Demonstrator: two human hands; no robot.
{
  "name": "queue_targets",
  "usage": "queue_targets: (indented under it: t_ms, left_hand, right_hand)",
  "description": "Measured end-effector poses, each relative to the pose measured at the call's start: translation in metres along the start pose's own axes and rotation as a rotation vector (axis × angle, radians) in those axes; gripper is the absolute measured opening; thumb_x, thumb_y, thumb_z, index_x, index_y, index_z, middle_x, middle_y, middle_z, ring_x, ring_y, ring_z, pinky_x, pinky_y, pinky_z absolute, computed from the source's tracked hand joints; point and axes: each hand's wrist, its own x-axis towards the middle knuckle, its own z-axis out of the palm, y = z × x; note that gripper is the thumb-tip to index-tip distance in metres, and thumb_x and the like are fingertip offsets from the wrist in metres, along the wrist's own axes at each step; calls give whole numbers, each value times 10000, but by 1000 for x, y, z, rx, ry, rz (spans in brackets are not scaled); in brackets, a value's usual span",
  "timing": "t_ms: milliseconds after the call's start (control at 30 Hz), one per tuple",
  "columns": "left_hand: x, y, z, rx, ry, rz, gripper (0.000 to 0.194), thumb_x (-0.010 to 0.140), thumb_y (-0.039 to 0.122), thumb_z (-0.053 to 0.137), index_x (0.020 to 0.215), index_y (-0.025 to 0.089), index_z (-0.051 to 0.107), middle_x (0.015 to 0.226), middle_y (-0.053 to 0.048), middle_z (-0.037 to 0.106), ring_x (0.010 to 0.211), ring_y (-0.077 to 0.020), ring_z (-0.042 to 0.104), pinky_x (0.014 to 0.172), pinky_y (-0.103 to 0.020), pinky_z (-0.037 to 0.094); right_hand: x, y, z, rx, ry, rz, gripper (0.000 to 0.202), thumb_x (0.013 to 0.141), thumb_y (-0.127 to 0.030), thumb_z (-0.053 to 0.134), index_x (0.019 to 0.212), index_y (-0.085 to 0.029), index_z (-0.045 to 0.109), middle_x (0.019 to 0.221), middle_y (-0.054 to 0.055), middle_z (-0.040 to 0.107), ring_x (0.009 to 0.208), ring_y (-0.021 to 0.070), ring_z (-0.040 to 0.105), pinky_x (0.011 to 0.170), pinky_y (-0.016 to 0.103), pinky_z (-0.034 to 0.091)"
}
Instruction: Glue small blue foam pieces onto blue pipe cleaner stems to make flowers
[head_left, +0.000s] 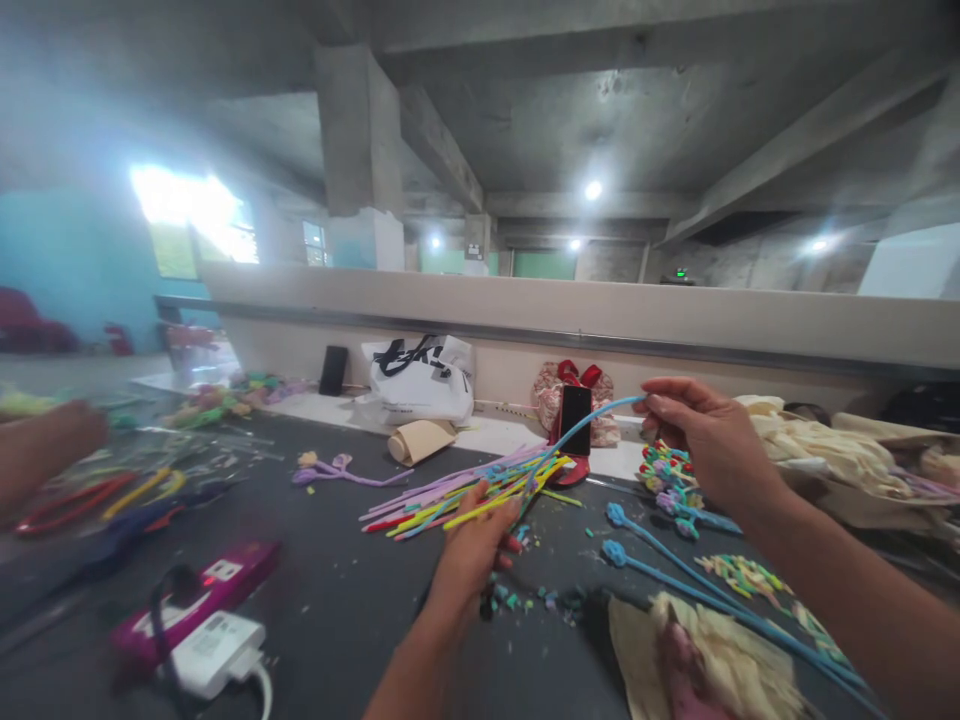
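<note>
My right hand (686,420) pinches the upper end of a thin blue stem (600,412), which curves down to the left toward my left hand. My left hand (480,535) is closed around part of a bundle of coloured stems (435,500), lilac, yellow, blue and red, lying on the dark table (330,610). Some yellow stems pass over its fingers. Two blue stems with knotted heads (619,553) lie to the right. Small coloured scraps (514,600) are scattered just beyond my left wrist.
A magenta power strip (240,580) with a white charger (214,650) sits front left. A phone (575,420) leans at the back near a white bag (424,380). Another person's blurred arm (45,450) reaches in at left. Cloth bundles (817,445) stand right.
</note>
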Motion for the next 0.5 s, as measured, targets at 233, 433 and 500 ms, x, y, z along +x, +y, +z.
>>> queue_targets:
  t_ms: [233,433,500]
  left_hand:
    - [4,7,-9,-150,48,-56,312,700,372,500,886,135,580,641,6,555,405,-53,449,360,-161,290]
    - [8,16,-20,-276,202,-8,336,710,410,464,878,145,584,620,28,538,433,-52,446,394,-168,278]
    - [9,17,-22,-291,226,8,346,696,422,479,874,148,592,632,24,549,459,-58,459,409,-172,288]
  right_hand:
    - [-28,-1,16,-58,-321,102,176,685,-253,590,834,-162,607,632,11,643,456,87,507,378,174,328]
    - [-92,-25,19,-289,-969,-23,146,721,-167,556,778,-228,676,662,-14,665,585,107,598,518,177,441]
    - [-105,-31,18,-389,-1158,-83,116,713,-246,597,789,-260,684,675,-20,671,612,121,613,512,176,440]
